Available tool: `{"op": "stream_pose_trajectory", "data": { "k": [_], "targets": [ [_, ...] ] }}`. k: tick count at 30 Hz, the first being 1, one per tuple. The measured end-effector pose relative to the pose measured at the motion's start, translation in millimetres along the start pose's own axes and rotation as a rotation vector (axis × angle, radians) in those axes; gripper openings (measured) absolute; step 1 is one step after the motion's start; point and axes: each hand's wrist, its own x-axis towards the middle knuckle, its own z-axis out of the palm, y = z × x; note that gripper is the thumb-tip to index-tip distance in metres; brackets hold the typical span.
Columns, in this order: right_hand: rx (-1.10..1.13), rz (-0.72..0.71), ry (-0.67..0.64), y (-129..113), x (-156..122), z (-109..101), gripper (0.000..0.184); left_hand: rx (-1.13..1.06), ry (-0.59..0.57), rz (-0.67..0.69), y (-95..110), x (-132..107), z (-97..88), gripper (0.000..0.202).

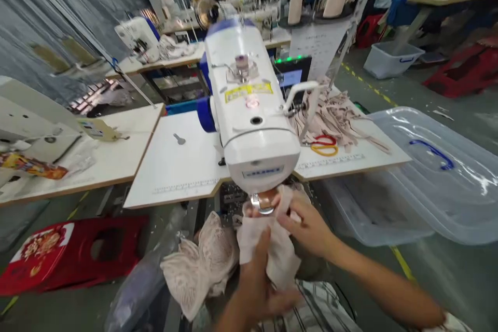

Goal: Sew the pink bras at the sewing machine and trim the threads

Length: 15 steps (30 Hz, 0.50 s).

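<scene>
A beige bra with lace cups lies below the head of a white sewing machine. Its plain fabric side spreads under the needle area; folds hide exactly how the parts join. My left hand grips this fabric from the near side, thumb on top and some fingers hidden by cloth. To the right of the presser foot, my right hand pinches a raised beige strip of the bra between thumb and fingers. Both hands are close to the metal foot area.
Red-and-yellow scissors and a heap of beige straps lie on the right of the white table. Clear plastic bins stand at right. A red stool is at lower left. Other people sit farther back.
</scene>
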Motion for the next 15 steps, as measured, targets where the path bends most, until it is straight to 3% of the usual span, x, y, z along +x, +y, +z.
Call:
{"op": "stream_pose_trajectory", "data": {
  "k": [3,6,11,15],
  "targets": [
    [-0.212,-0.085,0.138,15,23,-2,0.011,0.299,0.030,0.190,5,9,-7.0,0.087],
    [-0.124,0.046,0.173,31,33,2,0.010,0.519,0.037,0.186,11,23,-13.0,0.069],
    [0.290,0.274,0.130,38,39,6,0.029,0.533,-0.017,0.113,17,31,-20.0,0.054],
    [0.293,0.337,0.093,35,43,1,0.025,0.510,-0.054,0.090,21,34,-25.1,0.051]
  ]
}}
